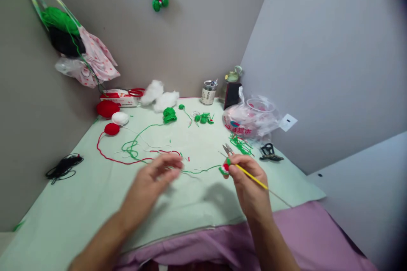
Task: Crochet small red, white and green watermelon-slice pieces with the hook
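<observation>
Forearms are spanning lower frame: left hand gaping, right hand pinching hook and yarn patch, likely soft; grip edges.

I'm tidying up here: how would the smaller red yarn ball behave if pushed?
The smaller red yarn ball would probably roll, being rounded. Wound yarn suggests it's light and squashy. Its red strand trails across the table, so it may unwind.

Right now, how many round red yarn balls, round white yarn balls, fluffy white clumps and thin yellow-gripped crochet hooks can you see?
Round red yarn balls: 2
Round white yarn ball: 1
Fluffy white clumps: 2
Thin yellow-gripped crochet hook: 1
Total: 6
</observation>
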The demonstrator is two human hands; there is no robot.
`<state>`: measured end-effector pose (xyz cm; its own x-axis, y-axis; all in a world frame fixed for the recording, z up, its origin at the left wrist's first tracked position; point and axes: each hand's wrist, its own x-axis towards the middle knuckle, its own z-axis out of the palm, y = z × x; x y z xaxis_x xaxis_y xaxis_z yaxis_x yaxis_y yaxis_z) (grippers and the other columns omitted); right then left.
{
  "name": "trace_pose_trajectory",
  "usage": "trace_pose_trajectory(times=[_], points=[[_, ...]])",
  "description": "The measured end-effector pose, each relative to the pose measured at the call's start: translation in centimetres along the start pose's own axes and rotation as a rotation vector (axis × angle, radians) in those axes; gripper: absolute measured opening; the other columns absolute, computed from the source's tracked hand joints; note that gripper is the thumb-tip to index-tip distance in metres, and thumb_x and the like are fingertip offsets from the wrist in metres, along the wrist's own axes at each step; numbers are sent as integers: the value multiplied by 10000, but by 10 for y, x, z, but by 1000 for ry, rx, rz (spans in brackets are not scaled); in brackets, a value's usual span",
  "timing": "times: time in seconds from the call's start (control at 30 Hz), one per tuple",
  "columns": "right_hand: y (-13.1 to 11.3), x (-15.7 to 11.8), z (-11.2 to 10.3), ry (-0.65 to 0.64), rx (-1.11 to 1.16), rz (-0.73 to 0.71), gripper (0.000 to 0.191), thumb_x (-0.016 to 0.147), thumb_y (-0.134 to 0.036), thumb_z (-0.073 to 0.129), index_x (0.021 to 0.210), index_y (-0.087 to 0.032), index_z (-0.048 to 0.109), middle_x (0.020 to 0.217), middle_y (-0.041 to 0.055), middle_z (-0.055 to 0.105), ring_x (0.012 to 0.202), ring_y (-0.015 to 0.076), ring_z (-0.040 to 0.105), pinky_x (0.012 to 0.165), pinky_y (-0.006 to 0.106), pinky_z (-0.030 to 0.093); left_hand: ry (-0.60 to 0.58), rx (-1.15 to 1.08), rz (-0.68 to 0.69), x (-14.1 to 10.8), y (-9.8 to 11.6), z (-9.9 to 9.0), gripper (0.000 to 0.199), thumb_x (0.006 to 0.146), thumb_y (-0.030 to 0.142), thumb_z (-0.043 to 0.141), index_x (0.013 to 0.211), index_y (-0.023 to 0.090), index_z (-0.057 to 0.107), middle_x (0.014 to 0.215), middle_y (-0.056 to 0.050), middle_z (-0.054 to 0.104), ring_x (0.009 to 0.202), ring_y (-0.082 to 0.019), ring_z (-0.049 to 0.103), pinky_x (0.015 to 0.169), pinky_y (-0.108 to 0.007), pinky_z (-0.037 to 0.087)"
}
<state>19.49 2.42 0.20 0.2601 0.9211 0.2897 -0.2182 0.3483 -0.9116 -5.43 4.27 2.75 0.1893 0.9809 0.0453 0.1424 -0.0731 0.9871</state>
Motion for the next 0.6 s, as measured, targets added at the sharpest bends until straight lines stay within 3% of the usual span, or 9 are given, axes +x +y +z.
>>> trace_pose_trajectory(times=[0.1, 0.2, 0.27, 0.37, 0.47, 0.53, 0.6], points=[[4, -17, 18, -110, -258, -169, 74, 916, -206, 781, 961, -254, 747, 884, 13, 740, 754, 153, 710, 664, 264, 594, -234, -543, -169, -27, -6, 59, 499, 886, 519, 787, 1298, 250, 705, 1214, -118, 759, 1080, -293, 717, 884, -397, 587], [10, -29, 31, -326, -521, -518, 220, 972, -109, 662, 1122, -258, 723, 971, 63, 767, 890, 205, 733, 750, 325, 625, -125, -840, -312, -37, -12, 80, 405, 931, 529, 742, 1199, 226, 754, 1199, -102, 753, 1077, -251, 701, 865, -346, 594], [12, -34, 39, -414, -659, -680, 295, 993, -73, 585, 1208, -240, 698, 1006, 96, 767, 915, 225, 720, 779, 364, 635, -12, -932, -386, -38, -15, 79, 337, 896, 489, 795, 1096, 218, 777, 1141, -79, 762, 1027, -226, 707, 840, -322, 603], [9, -35, 45, -462, -818, -710, 332, 992, -68, 581, 1247, -248, 692, 1114, 122, 756, 1033, 255, 692, 884, 427, 631, 99, -965, -430, -37, -22, 70, 215, 881, 410, 827, 988, 230, 782, 1033, -30, 780, 904, -172, 721, 787, -267, 611], [1, -27, 36, -661, -856, -577, 478, 977, -117, 647, 1411, -316, 611, 1345, 121, 686, 1270, 275, 635, 1015, 456, 601, 175, -973, -444, -36, -26, 56, 144, 859, 317, 855, 923, 221, 768, 924, -3, 781, 783, -132, 723, 702, -206, 613], [-3, -13, 19, -805, -862, -429, 635, 986, -138, 632, 1566, -307, 438, 1433, 121, 636, 1323, 242, 624, 1062, 413, 587, 238, -965, -501, -37, -24, 41, 156, 808, 205, 879, 907, 199, 758, 866, -7, 767, 710, -123, 725, 666, -199, 629], [-1, 6, -4, -752, -1094, -363, 584, 1003, -173, 614, 1552, -268, 439, 1445, 133, 633, 1327, 253, 625, 1104, 436, 556, 283, -941, -547, -42, -19, 21, 146, 796, 116, 848, 876, 176, 740, 823, -11, 732, 637, -104, 698, 630, -190, 635]])
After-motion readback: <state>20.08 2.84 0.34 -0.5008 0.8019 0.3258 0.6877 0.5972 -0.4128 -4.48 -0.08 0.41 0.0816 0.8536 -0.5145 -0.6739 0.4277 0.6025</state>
